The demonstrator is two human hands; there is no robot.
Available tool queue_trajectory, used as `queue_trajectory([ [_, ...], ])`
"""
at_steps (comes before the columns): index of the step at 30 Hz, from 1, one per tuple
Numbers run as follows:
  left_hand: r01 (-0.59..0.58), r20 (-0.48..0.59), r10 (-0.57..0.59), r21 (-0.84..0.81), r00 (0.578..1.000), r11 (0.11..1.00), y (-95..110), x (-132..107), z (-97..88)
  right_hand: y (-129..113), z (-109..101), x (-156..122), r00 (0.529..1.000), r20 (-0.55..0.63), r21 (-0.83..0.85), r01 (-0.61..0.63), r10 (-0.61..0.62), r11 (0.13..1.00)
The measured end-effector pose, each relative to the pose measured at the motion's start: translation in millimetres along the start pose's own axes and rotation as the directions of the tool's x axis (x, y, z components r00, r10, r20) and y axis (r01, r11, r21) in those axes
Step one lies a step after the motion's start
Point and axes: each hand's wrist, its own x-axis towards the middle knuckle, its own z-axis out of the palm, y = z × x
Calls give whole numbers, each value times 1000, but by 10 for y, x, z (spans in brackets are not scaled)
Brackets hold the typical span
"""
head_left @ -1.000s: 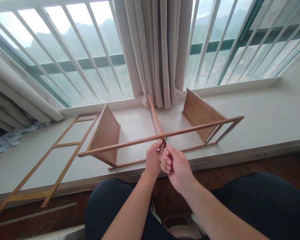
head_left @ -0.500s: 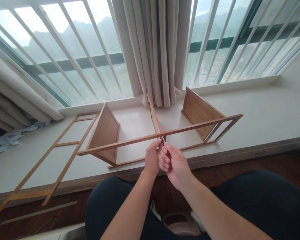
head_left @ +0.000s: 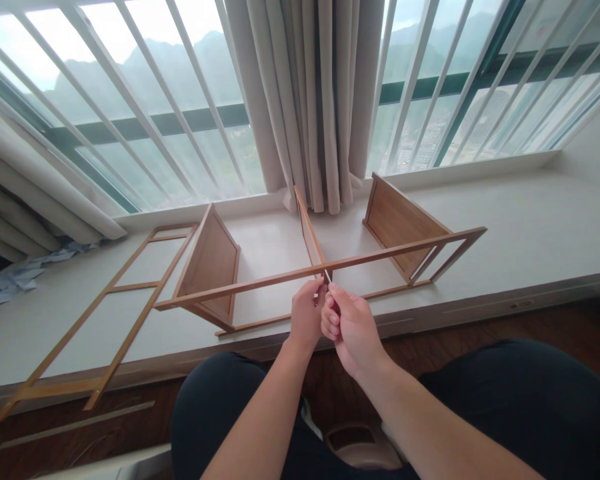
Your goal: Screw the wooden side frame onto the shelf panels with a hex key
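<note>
A half-built wooden shelf unit lies on its side on the pale window ledge [head_left: 530, 227], with three upright panels, the left panel [head_left: 207, 263], middle panel [head_left: 307, 233] and right panel [head_left: 397, 223], joined by a long front rail [head_left: 260, 281]. My left hand [head_left: 306, 313] is closed around the rail just below the middle panel. My right hand [head_left: 347, 327] is closed in a pinch on a thin metal tool [head_left: 327, 275] whose tip meets the rail at the middle panel's joint. Both hands touch each other.
A separate wooden ladder-like side frame [head_left: 105, 313] lies flat on the ledge at left. Crumpled blue-white wrapping [head_left: 10, 280] sits at the far left. Beige curtains [head_left: 325, 100] hang behind the shelf, before barred windows. My dark-clad knees [head_left: 505, 400] fill the foreground above a wooden floor.
Both hands stay at the middle joint. My right hand has shifted slightly up and turned a little on the thin tool; the shelf has not moved.
</note>
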Motion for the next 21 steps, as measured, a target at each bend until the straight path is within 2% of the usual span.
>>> queue_trajectory([
  [7,0,6,0,-13,1000,1000,12,-2,2,67,-34,79,991,-48,-183,113,-123,977],
  [12,-18,0,18,-7,1000,1000,-40,5,10,78,-132,157,968,16,-446,232,-252,865],
  [15,-28,-1,28,-10,1000,1000,-32,2,5,28,-158,156,943,64,-621,294,-326,727],
  [19,-47,9,47,10,999,999,-1,-7,-8,-85,-160,139,884,159,-833,359,-440,421],
  [21,-47,15,46,23,999,999,7,-9,-10,-135,-161,142,857,206,-870,381,-472,313],
])
